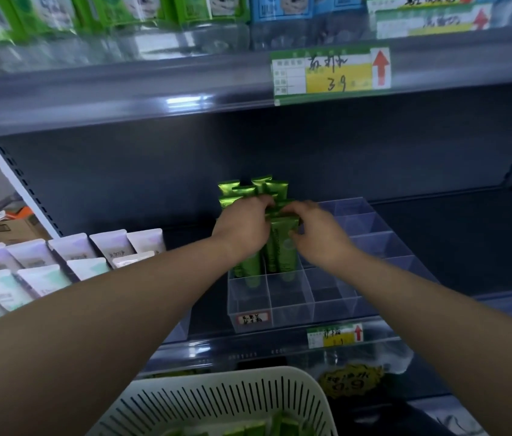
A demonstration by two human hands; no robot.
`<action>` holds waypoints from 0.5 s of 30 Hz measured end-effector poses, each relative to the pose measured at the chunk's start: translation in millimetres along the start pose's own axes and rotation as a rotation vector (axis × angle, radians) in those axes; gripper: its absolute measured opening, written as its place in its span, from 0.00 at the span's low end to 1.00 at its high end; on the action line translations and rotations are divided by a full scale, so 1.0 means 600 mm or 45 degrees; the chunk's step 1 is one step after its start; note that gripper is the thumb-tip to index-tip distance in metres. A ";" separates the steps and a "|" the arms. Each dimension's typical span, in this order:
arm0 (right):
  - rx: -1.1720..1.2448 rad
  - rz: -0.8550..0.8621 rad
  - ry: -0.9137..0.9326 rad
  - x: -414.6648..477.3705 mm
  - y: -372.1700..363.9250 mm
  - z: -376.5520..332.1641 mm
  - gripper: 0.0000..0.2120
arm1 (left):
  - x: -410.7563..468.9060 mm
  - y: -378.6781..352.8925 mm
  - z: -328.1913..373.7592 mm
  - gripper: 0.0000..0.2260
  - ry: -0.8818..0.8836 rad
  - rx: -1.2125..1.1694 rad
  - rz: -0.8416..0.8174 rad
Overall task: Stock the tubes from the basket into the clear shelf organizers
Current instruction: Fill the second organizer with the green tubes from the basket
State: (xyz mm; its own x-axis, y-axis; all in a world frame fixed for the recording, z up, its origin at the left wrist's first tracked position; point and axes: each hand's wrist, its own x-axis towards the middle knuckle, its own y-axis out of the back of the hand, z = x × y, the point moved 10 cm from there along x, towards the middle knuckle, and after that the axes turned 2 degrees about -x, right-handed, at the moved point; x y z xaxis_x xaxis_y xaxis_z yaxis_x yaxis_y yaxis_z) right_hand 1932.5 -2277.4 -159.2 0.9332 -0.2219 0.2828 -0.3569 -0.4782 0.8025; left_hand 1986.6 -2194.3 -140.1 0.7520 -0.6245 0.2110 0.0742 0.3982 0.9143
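Note:
Several green tubes (282, 247) stand upright in the left compartments of a clear shelf organizer (292, 306) on the middle shelf. My left hand (242, 228) is curled around the standing tubes from the left. My right hand (317, 234) pinches a front green tube from the right, thumb against its side. The white slotted basket (226, 401) sits at the bottom of the view, with more green tubes (261, 427) lying inside it.
Pale pink and mint tubes (59, 265) fill an organizer to the left. The right compartments of the clear organizer (371, 243) hold nothing. Price tags (332, 72) hang on the shelf edges. A cardboard box (9, 229) sits beyond the shelf's left post.

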 end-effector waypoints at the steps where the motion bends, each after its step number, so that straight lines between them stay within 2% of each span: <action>1: -0.017 0.003 0.013 -0.003 0.000 -0.005 0.21 | -0.004 0.004 0.002 0.19 -0.014 0.004 0.016; 5: -0.072 0.035 0.045 -0.019 0.008 -0.027 0.24 | -0.024 0.025 0.018 0.18 -0.097 0.095 0.091; 8: -0.223 0.040 0.042 -0.032 0.014 -0.040 0.26 | -0.042 0.040 0.027 0.19 -0.145 0.260 0.131; 15: -0.417 -0.073 0.018 -0.074 0.026 -0.076 0.32 | -0.091 0.053 0.029 0.25 -0.130 0.525 0.026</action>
State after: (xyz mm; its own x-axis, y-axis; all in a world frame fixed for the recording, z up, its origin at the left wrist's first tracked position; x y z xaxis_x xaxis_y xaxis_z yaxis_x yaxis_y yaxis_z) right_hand 1887.8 -2236.3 -135.4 0.9527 -0.1897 0.2373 -0.2728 -0.1903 0.9431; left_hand 1936.7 -2159.2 -116.8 0.6803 -0.6909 0.2448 -0.2241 0.1219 0.9669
